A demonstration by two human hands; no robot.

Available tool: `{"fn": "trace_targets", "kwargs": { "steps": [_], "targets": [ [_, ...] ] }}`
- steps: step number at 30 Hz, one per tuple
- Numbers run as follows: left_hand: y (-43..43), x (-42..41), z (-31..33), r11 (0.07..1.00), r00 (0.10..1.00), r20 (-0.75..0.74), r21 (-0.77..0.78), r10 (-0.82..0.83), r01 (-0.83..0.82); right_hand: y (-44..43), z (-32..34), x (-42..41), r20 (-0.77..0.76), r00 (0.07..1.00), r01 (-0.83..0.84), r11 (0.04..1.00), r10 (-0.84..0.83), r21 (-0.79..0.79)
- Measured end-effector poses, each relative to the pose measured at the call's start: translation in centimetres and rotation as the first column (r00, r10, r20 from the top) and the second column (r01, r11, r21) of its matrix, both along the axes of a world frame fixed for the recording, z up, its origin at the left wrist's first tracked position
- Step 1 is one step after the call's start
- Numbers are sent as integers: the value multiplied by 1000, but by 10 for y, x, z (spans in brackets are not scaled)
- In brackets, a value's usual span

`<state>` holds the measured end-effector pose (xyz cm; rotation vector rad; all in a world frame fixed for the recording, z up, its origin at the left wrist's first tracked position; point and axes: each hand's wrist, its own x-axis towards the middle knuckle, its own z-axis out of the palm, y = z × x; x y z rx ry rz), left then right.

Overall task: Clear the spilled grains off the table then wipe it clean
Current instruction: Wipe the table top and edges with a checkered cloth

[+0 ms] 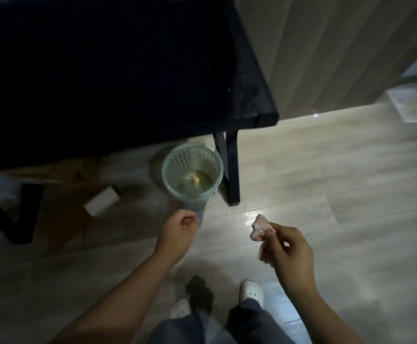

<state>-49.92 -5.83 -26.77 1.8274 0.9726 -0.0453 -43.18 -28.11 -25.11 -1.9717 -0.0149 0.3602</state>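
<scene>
The black, flat-topped surface (118, 70) filled the upper left, too dark to show whether any grains lay on it. It looked rigid and smooth, so a wipe would probably slide easily across it.

Below its near edge, beside a black leg (229, 170), a pale green perforated plastic wastebasket (175, 165) stood upright on the pale wood-plank floor (326, 182), mouth up. It looked light and thin-walled and would best be taken by its stiff rim.

The left hand (179, 228) hung just beside the basket's lower wall, fingers curled and thumb near the forefinger. Whether it held anything could not be told.

The right hand (289, 247) pinched a crumpled white-and-pink wad of tissue or cloth (260, 227) between thumb and fingertips, well apart from the surface. The wad seemed soft, light and easily crushed, so bunching it in the fingers suited it. Its long axis ran away from the person, the free end pointing toward the black leg.

A small heap of yellowish grains (197, 181) lay loose on the basket's bottom, likely to scatter if tipped.
</scene>
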Motion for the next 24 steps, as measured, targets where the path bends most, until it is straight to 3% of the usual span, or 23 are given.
{"fn": "trace_targets", "kwargs": {
  "steps": [11, 16, 24],
  "targets": [
    [-73, 55, 243, 940, 919, 225, 191, -323, 284, -75, 260, 28, 211, 970, 86, 980, -124, 181],
    [-110, 123, 308, 921, 876, 322, 271, -360, 279, -126, 324, 74, 315, 933, 109, 970, -175, 216],
    [-156, 222, 369, 944, 815, 487, 249, -314, 216, -171, 372, 168, 430, 884, 104, 973, -185, 206]
  ]
}}
